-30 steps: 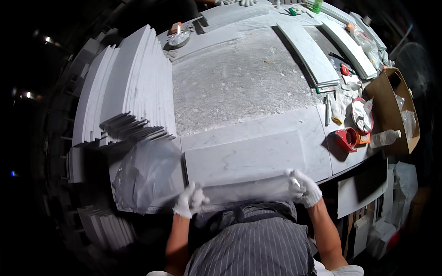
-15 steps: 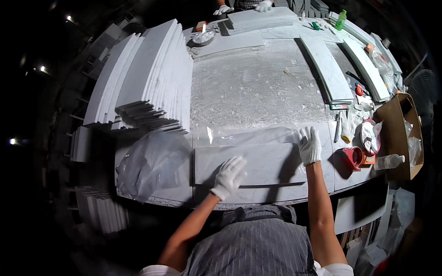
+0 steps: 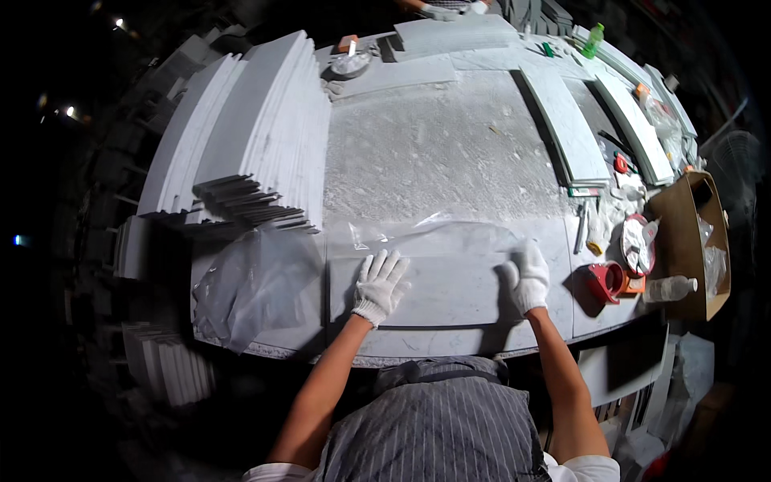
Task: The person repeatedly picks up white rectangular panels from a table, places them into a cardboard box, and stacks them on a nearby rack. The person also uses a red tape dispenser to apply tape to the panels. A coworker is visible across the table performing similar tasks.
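Slab (image 3: 450, 293) lies flat near the front edge of the tabletop (image 3: 418, 341), and I see clear film (image 3: 442, 232) stretched along its far side. My left hand (image 3: 382, 285) is open over the slab's left part, fingers spread; my right hand (image 3: 528, 277) is open at its right end, so neither grip holds anything. I judge the placing of the slab and the spreading of the film done; the film's wrinkles are not yet flat, and I cannot tell how much of the slab it covers.
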`<action>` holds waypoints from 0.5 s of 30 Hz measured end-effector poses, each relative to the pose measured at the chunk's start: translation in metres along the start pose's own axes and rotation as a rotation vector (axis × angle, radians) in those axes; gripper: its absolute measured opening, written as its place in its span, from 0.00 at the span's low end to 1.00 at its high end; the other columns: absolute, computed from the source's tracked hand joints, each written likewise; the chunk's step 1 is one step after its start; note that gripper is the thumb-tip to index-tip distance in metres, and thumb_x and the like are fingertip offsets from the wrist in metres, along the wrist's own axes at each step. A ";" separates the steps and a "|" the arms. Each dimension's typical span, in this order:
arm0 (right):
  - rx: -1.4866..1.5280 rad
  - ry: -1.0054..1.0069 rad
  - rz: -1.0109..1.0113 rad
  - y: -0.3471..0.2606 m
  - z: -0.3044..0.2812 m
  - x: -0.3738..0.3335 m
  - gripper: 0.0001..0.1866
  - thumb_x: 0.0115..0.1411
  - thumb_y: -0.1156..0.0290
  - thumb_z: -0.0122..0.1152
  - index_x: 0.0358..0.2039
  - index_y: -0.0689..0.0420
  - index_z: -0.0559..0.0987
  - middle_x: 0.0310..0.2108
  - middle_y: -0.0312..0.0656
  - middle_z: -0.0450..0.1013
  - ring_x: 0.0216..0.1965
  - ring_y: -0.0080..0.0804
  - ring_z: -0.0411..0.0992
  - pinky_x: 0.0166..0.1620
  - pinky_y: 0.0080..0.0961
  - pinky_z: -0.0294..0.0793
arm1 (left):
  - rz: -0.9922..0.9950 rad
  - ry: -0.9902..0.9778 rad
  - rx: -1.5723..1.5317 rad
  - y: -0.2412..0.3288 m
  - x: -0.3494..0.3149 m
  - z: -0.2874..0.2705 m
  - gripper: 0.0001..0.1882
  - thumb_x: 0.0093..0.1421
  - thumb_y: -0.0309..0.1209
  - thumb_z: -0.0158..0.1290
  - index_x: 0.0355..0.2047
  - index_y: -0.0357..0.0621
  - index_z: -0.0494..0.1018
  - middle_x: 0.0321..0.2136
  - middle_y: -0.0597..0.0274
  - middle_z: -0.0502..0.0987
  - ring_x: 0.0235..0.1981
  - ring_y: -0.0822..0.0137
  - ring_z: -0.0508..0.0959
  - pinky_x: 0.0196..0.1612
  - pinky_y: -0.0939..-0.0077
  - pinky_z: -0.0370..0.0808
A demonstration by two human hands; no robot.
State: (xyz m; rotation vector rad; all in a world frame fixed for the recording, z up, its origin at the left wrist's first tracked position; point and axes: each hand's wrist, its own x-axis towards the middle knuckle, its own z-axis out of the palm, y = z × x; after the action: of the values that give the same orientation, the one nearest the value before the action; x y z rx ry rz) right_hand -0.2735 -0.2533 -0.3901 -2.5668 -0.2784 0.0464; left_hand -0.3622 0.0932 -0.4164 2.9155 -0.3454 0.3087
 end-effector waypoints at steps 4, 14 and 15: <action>-0.087 0.264 0.311 0.028 0.032 0.017 0.34 0.50 0.46 0.68 0.48 0.60 0.75 0.45 0.52 0.73 0.46 0.52 0.71 0.49 0.41 0.71 | -0.035 -0.029 0.001 0.003 0.008 -0.001 0.27 0.63 0.47 0.49 0.61 0.54 0.68 0.63 0.60 0.66 0.66 0.56 0.61 0.69 0.54 0.50; 0.065 0.004 0.328 0.046 0.040 0.056 0.14 0.55 0.54 0.63 0.32 0.50 0.84 0.32 0.44 0.79 0.38 0.47 0.75 0.42 0.40 0.72 | -0.110 -0.069 -0.013 -0.019 -0.001 -0.012 0.27 0.64 0.49 0.46 0.61 0.54 0.67 0.63 0.62 0.65 0.67 0.58 0.59 0.69 0.55 0.49; 0.035 0.012 0.355 0.043 0.041 0.056 0.11 0.56 0.57 0.62 0.31 0.50 0.83 0.30 0.44 0.79 0.36 0.46 0.75 0.39 0.40 0.72 | -0.119 -0.063 0.003 -0.027 -0.004 -0.016 0.27 0.64 0.49 0.46 0.61 0.54 0.67 0.63 0.61 0.65 0.67 0.57 0.59 0.69 0.55 0.49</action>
State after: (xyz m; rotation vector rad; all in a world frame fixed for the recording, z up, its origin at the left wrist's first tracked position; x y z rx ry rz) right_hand -0.2144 -0.2558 -0.4469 -2.5495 0.1829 0.1658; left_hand -0.3623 0.1235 -0.4063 2.9383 -0.1792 0.2002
